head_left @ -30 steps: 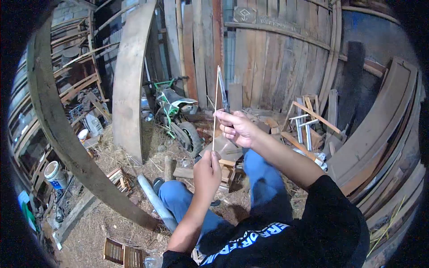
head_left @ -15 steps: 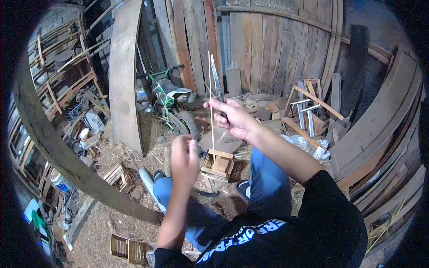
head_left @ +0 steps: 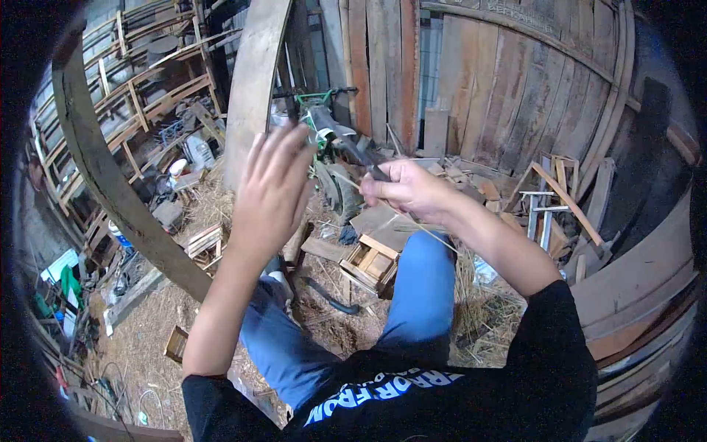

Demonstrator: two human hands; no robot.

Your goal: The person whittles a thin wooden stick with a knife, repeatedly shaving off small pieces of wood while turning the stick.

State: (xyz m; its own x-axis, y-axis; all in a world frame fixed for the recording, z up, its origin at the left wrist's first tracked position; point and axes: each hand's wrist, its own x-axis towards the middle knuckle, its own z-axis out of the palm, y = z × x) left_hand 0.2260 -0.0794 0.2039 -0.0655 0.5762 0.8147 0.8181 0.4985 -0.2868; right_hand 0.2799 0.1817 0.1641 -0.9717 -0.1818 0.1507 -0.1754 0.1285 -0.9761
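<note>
My right hand [head_left: 406, 188] is closed around the dark handle of a knife [head_left: 361, 153], its blade angled up and to the left. A thin pale strip [head_left: 431, 231], like split bamboo, runs through or beside the same fist and curves down toward my right knee. To the left, my left hand [head_left: 274, 180] is raised with fingers stretched out, slightly blurred, and holds nothing visible. Below the right hand, a small wooden slatted box [head_left: 372, 264] sits between my legs.
A long curved plank [head_left: 121, 195] crosses the left side. A green and white motorbike [head_left: 324, 132] stands ahead, beside a tall upright board [head_left: 254, 88]. Scrap wood and a broken wooden frame [head_left: 563, 191] lie to the right. Straw and shavings cover the floor.
My left hand has risen and opened out. The knife has tipped from nearly upright to leaning left, and the strip has swung from vertical to slanting. The camera view has turned left.
</note>
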